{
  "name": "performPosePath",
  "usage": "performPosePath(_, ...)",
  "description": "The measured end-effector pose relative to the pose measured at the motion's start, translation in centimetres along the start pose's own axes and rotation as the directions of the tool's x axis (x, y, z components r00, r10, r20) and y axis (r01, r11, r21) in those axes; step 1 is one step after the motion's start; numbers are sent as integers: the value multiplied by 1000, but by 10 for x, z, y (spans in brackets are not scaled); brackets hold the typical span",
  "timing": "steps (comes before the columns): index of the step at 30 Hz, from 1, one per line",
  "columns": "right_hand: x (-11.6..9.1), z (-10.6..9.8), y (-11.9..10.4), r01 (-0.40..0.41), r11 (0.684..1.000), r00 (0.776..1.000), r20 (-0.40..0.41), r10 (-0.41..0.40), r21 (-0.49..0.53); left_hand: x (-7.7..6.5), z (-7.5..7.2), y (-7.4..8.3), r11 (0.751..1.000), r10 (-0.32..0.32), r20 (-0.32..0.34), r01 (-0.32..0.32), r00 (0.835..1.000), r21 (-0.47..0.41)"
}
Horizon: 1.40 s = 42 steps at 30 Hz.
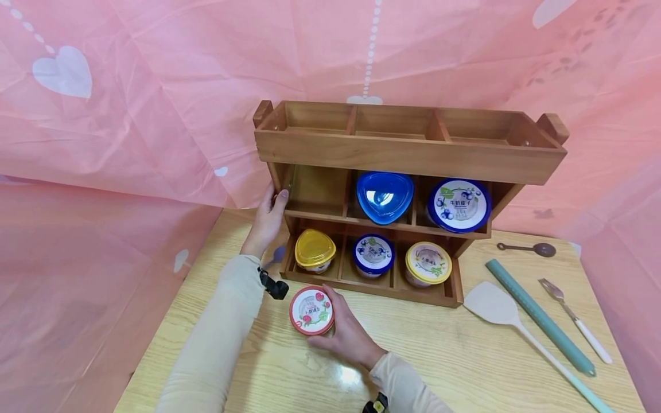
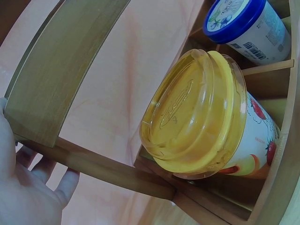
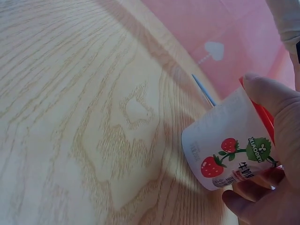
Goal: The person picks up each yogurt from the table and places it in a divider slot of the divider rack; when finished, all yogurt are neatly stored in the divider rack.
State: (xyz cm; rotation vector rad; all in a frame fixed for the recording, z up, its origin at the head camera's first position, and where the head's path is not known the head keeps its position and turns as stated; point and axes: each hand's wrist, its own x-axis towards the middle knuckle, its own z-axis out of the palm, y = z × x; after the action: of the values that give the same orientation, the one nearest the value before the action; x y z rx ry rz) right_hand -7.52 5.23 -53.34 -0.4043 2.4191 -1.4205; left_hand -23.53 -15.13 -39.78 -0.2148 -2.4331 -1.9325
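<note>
My right hand (image 1: 351, 335) grips a white cup (image 3: 225, 145) with a red lid and strawberry print, tilted just in front of a wooden rack (image 1: 408, 154). Fingers and thumb wrap the cup near its lid. With my left hand (image 1: 267, 221) I hold the rack's left side, the fingers around its wooden edge. The middle tier carries a blue-lidded tub (image 1: 384, 198) in the centre and a larger blueberry cup (image 1: 458, 205) at right. Along the bottom tier stand a yellow-lidded cup (image 1: 315, 250), a small blueberry cup (image 1: 373, 254) and another yellow-rimmed cup (image 1: 428, 264).
On the table's right side lie a dark spoon (image 1: 544, 249), a spatula (image 1: 493, 302), a teal rod (image 1: 539, 315) and a white-handled fork (image 1: 593, 339). Pink curtain (image 1: 170, 115) hangs behind the rack. A small blue item (image 1: 279, 254) sits by my left wrist.
</note>
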Motion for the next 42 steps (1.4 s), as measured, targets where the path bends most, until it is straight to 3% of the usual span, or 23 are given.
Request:
performPosePath(12,-3,0,0,-9,999,999,-42,10,39,-1,0,1,1000,-2,5,2,1000,7)
performPosePath(18,-8,-8,-11,46,997,994,-101,-39,67,1,0,0,1000,8,9,-8,1000,0)
performPosePath(25,-11,-28,-38,147,988,975,-178,-135,53,14,1,-30,1000,9,-10,-9,1000,-14)
performPosePath(30,-10,-45,-58,230,972,951,-225,-214,48,16,1,-36,1000,16,-20,-16,1000,17)
performPosePath(36,-4,-63,-83,259,965,935,-261,-240,38,15,1,-31,1000,-8,-20,8,1000,4)
performPosePath(42,11,-78,-111,251,967,927,-298,-230,36,5,-1,-10,1000,-24,9,24,1000,-13)
